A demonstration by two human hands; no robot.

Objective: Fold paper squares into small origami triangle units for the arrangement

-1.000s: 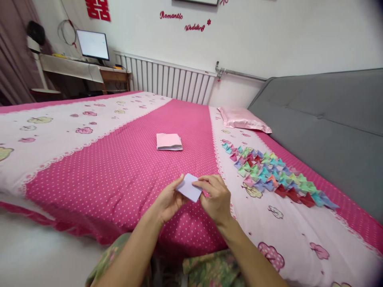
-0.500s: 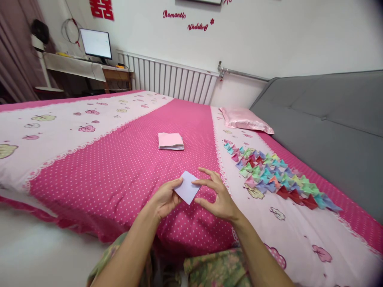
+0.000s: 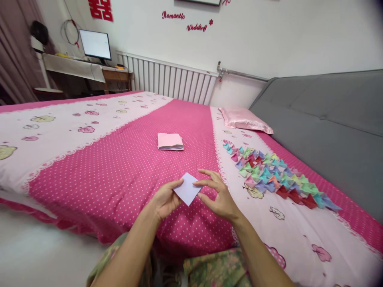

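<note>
Pinching a small lavender paper square (image 3: 188, 189) by its left corner, the left hand (image 3: 165, 199) is curling its fingers under the sheet. The right hand (image 3: 216, 196) is spreading half open, its forefinger and thumb touching the paper's right corner. The square is hanging just above the bed (image 3: 119, 171) near its front edge, turned like a diamond with one corner pointing away; its sides look equal, so no long axis is showing. Bare dotted cover is lying open ahead, up to a pink paper stack (image 3: 170, 141). Rows of folded coloured pieces (image 3: 269, 175) are sitting to the right, near the right hand.
</note>
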